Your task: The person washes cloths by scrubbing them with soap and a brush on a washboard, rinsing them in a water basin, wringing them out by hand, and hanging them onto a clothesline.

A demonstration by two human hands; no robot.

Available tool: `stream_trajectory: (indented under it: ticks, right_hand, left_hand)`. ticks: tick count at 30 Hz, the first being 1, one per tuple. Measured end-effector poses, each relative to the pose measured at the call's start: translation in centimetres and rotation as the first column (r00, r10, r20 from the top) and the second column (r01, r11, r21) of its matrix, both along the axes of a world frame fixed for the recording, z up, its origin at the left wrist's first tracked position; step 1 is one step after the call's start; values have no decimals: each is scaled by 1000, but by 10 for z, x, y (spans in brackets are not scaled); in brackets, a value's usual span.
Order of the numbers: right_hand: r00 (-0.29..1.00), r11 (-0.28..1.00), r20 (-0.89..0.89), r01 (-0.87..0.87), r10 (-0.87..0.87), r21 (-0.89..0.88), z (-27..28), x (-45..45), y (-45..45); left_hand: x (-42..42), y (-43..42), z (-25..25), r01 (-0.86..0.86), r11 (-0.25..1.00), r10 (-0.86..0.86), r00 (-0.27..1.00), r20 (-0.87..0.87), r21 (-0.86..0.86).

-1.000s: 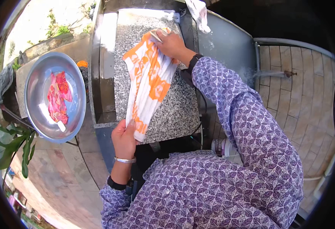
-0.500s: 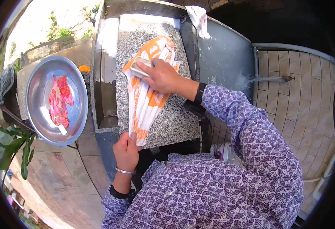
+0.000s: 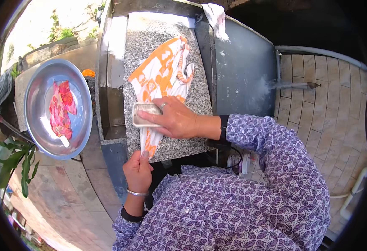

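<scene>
An orange-and-white patterned garment [image 3: 158, 69] lies spread over a speckled stone slab [image 3: 187, 138]. My left hand [image 3: 137, 170] pinches its narrow end at the slab's near edge. In my right hand [image 3: 177, 119] is a pale, rounded-rectangular scrub brush [image 3: 147, 114], its back facing up and its underside hidden. The brush rests over the narrower near part of the cloth, a short way beyond my left hand. At the far end the garment's wide part lies loose, with a curled, striped edge on its right.
Left of the slab stands a metal basin [image 3: 33, 121] holding a pink-red cloth [image 3: 61, 111] and a small white piece. A white cloth [image 3: 215, 20] hangs over the trough's wall. Water runs from a tap [image 3: 313, 85] on the right into a grey-sided basin [image 3: 242, 71].
My right hand has drawn the brush toward me along the garment, from its wide part to near my left hand. The left hand keeps its hold at the narrow end.
</scene>
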State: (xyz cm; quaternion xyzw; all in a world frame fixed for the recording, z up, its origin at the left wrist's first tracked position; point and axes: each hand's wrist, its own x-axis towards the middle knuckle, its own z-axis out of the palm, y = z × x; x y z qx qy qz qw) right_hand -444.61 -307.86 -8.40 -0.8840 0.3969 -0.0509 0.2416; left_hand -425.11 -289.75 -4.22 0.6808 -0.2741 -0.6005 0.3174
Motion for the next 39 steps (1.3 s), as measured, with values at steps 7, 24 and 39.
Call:
stream_trajectory:
  ticks: [7,24,39]
  right_hand:
    - [923,923,-182,289,-339,-253,-87,-60,-110]
    - [847,786,-280,526,-452,325,-36,-33,-101]
    - [883,893,-381,88,-274,-441,-100,-63,-191]
  left_hand:
    - [4,19,-6,18,997,-12,996,92,-74]
    - [4,30,3,-69,997,70,994,84,-17]
    - [25,-11,26,547,836,-455,745,488,-55]
